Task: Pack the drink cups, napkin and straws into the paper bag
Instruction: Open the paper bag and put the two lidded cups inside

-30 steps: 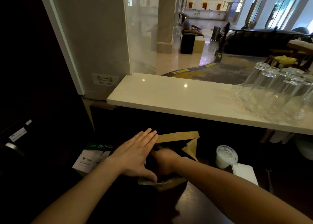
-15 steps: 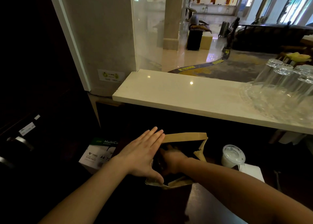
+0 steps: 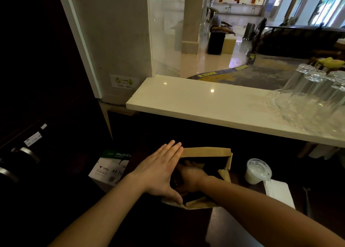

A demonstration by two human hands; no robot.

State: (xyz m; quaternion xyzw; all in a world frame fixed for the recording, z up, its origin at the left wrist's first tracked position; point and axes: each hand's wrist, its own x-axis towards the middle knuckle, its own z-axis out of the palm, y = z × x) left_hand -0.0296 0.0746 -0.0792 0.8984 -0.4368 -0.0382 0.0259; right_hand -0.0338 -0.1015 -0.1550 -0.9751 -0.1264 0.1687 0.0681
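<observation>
Flanking the paper bag (image 3: pixel 205 151): left hand (image 3: pixel 160 174) fingers flat together outside, right hand (image 3: pixel 190 177) inside, grip unclear.

cream stone counter ledge (image 3: pixel 196 105) seen across frame centre | clear upturned drinking glasses (image 3: pixel 313 95) clustered on it at right | white-and-green copy-paper box (image 3: pixel 110 167) seen lower left | yellow-green wall sticker (image 3: pixel 124 81) placed centre left

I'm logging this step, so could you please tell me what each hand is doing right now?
Left hand: open, flat against the paper bag, holding nothing.
Right hand: inside the bag; grip cannot be told.
</observation>
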